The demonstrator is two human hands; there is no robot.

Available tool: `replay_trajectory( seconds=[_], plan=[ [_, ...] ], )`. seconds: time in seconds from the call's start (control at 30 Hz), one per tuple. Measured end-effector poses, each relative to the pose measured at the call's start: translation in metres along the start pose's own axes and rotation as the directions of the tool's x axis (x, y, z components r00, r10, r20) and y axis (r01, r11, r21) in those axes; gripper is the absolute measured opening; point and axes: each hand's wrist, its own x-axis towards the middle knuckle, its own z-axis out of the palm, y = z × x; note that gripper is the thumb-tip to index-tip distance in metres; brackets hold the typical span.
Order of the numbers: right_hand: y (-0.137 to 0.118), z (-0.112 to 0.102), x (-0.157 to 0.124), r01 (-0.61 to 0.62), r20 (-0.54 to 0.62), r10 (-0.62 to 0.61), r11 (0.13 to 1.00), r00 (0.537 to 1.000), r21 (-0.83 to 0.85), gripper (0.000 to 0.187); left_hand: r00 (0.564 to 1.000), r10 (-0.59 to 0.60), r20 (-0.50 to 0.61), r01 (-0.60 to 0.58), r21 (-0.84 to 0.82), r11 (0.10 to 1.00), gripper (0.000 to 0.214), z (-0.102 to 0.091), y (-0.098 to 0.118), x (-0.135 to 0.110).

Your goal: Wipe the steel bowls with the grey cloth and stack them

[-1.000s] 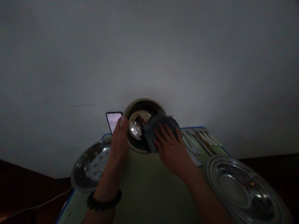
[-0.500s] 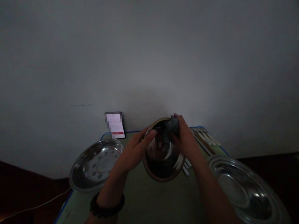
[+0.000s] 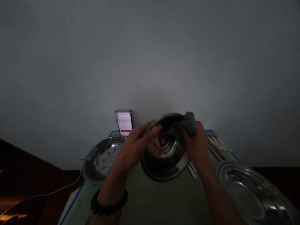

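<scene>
Tilted toward me above the table is a shiny metal bowl (image 3: 166, 162) with a dark label inside. My left hand (image 3: 138, 145) grips its left rim, thumb inside and fingers around the outside; a dark beaded bracelet is on that wrist. My right hand (image 3: 197, 145) is closed on a grey-green cloth (image 3: 187, 123), which lies over the bowl's upper right rim and reaches inside it. Part of the cloth and the right fingertips are blurred or hidden.
On the left stands a metal basin (image 3: 93, 168), on the right a larger one (image 3: 243, 200). A lit phone (image 3: 125, 123) leans against the wall. Cutlery with white handles (image 3: 217, 142) and chopsticks (image 3: 217, 150) lie at the back right of the green-topped table (image 3: 159, 203).
The cloth and my right hand have moved right, to the bowl's upper right rim. The bowl has tilted somewhat. My view has shifted slightly.
</scene>
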Motion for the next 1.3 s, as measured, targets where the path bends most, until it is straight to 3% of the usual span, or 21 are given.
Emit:
replay_trajectory(
  seconds=[0.07,0.1,0.17,0.2,0.23,0.4,0.5,0.6,0.67,0.83,1.03,1.1,1.2,1.3],
  plan=[
    [-0.004,0.004,-0.001,-0.206,0.105,0.198,0.975,0.975,0.079,0.036,0.968,0.119,-0.223,-0.128,-0.026,0.991,0.043,0.002,-0.004,0.002],
    [-0.007,0.006,-0.003,-0.289,0.2,0.263,0.951,0.944,0.113,0.041,0.923,0.177,-0.343,-0.195,-0.018,0.981,0.043,0.005,-0.006,0.004],
    [-0.014,0.01,-0.006,-0.377,0.347,0.309,0.914,0.886,0.151,0.045,0.815,0.254,-0.521,-0.286,0.018,0.958,0.043,0.011,-0.012,0.009],
    [-0.016,0.011,-0.006,-0.382,0.374,0.301,0.909,0.877,0.164,0.043,0.783,0.259,-0.565,-0.296,0.027,0.955,0.042,0.013,-0.015,0.011],
    [-0.016,0.011,-0.007,-0.373,0.373,0.292,0.912,0.881,0.168,0.042,0.779,0.241,-0.578,-0.279,0.025,0.96,0.041,0.014,-0.018,0.013],
    [0.0,-0.004,-0.002,-0.217,0.245,0.206,0.976,0.948,0.02,0.036,0.911,0.084,-0.403,-0.085,0.016,0.996,0.028,-0.004,-0.02,0.016],
    [0.001,-0.014,0.0,-0.058,0.203,0.08,0.992,0.976,-0.112,0.022,0.98,0.034,-0.195,0.007,0.202,0.979,0.022,-0.017,-0.014,0.012],
    [-0.01,-0.014,-0.003,0.099,0.213,-0.051,0.97,0.976,-0.223,0.007,0.997,-0.031,0.064,-0.006,0.502,0.865,0.027,-0.018,-0.01,0.006],
    [-0.019,-0.01,-0.006,0.181,0.22,-0.131,0.957,0.967,-0.228,0.009,0.987,-0.067,0.146,-0.038,0.621,0.783,0.03,-0.013,-0.009,0.002],
    [-0.031,-0.002,-0.013,0.177,0.117,-0.155,0.96,0.981,-0.217,0.033,0.994,-0.024,0.103,-0.054,0.687,0.725,0.033,-0.004,-0.01,0.001],
    [-0.033,-0.003,-0.013,0.183,0.129,-0.164,0.972,0.978,-0.15,0.056,1.0,0.001,-0.015,0.007,0.516,0.857,0.034,-0.006,-0.012,0.01],
    [-0.035,-0.005,-0.012,0.157,0.04,-0.153,0.978,0.987,-0.138,0.056,0.999,-0.013,-0.041,0.029,0.431,0.902,0.034,-0.006,-0.013,0.012],
    [-0.038,-0.009,-0.01,0.084,-0.118,-0.106,0.98,0.987,-0.182,0.04,0.998,-0.044,-0.041,0.055,0.31,0.949,0.03,-0.006,-0.014,0.014],
    [-0.038,-0.009,-0.01,0.092,-0.059,-0.109,0.967,0.992,-0.239,0.032,0.996,-0.077,-0.046,0.087,0.262,0.961,0.03,-0.009,-0.016,0.017]
  ],
)
